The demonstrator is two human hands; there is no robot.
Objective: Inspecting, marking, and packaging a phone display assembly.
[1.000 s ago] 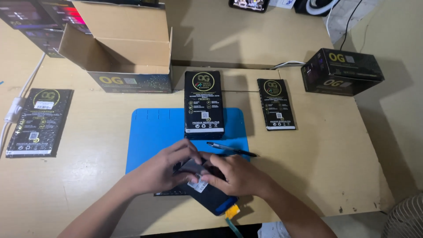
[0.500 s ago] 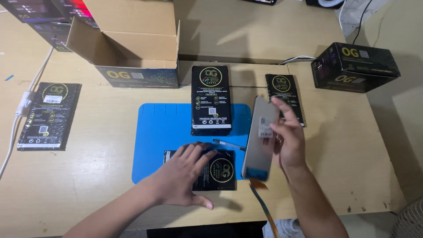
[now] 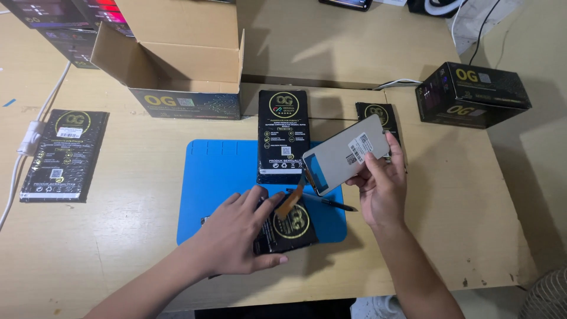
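The right hand (image 3: 383,188) pinches a grey phone screen panel (image 3: 345,155) by its lower right edge, lifted off the wooden table (image 3: 136,236), its long axis running from seven to two o'clock. An orange flex ribbon (image 3: 289,204) hangs from its low end toward seven. The left hand (image 3: 239,233) lies flat, fingers spread, pressing a black packet (image 3: 289,227) on the blue mat (image 3: 218,171), just below the ribbon.

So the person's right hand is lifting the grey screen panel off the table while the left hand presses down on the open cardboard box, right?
Not quite. In the head view the left hand presses on a black packet lying on the blue mat, not on the open cardboard box, which sits untouched farther back. The right hand does hold the grey screen panel up.
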